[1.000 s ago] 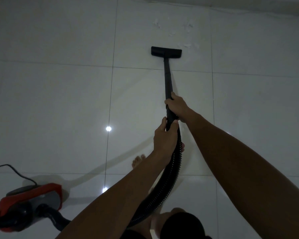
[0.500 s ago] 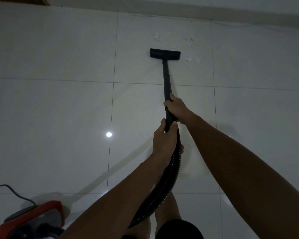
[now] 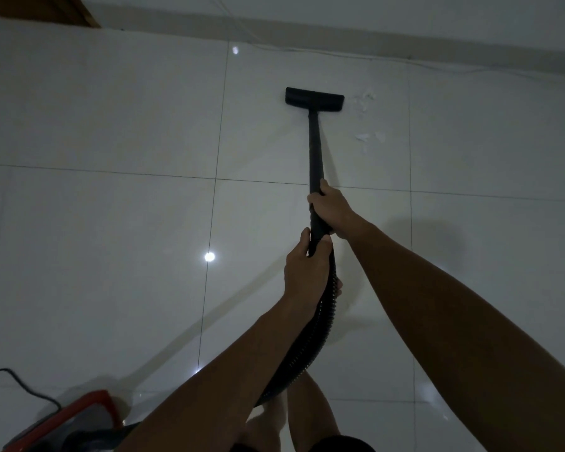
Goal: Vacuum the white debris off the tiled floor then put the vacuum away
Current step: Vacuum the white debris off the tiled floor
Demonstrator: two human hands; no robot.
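A black vacuum wand [image 3: 315,148] runs away from me to its flat floor head [image 3: 314,99], which lies on the white tiled floor [image 3: 111,223]. My right hand [image 3: 331,207] grips the wand further up. My left hand [image 3: 305,269] grips the wand's end where the ribbed black hose [image 3: 310,337] joins. White debris [image 3: 366,101] lies just right of the head, and more white scraps [image 3: 369,138] sit nearer to me beside the wand. The red vacuum body [image 3: 69,425] stands at the bottom left.
A wall skirting [image 3: 405,40] runs along the far edge of the floor, with a thin cable [image 3: 437,65] at its foot. A wooden corner [image 3: 79,11] shows at the top left. The vacuum's black power cord [image 3: 23,383] trails at the lower left. My legs [image 3: 310,409] are below the hose.
The floor head has slid forward towards the wall, over the left debris patch, which no longer shows. The view has tilted up, so the vacuum body sits lower in the frame.
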